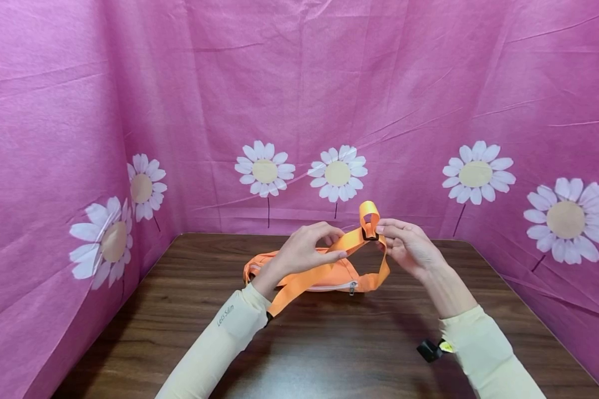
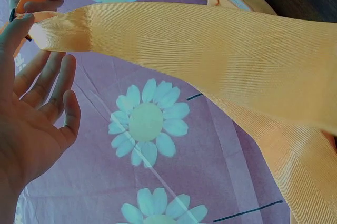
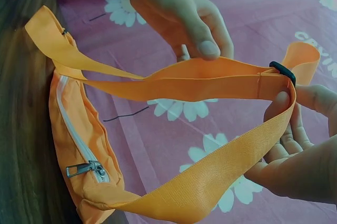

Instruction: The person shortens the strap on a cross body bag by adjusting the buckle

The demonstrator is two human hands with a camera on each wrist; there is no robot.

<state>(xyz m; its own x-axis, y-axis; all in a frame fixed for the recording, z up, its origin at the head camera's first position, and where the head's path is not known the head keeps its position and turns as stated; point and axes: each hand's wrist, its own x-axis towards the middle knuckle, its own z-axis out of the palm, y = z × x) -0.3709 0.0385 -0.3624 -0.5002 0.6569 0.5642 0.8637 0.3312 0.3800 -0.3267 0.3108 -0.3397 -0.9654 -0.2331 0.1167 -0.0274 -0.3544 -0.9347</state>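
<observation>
An orange waist bag [image 1: 339,271] with a pale zip and a metal zip pull [image 3: 84,169] lies on the table behind my hands. Its orange strap [image 2: 210,56] is raised in front of it. My left hand [image 1: 306,246] pinches the strap between thumb and fingers, left of a black slide buckle [image 1: 370,233]. At that buckle, the right hand [image 1: 411,246] grips with its thumb and fingertips. A small strap loop [image 1: 368,210] stands up above the buckle. From the right hand, more strap curves down to the bag's right end.
The dark wood-grain table [image 1: 329,354] reaches back to a pink cloth [image 1: 299,100] printed with white daisies, which also hangs on both sides. A small black block [image 1: 430,351] shows beside the right sleeve. Near the left sleeve, the strap's lower part hangs over the table.
</observation>
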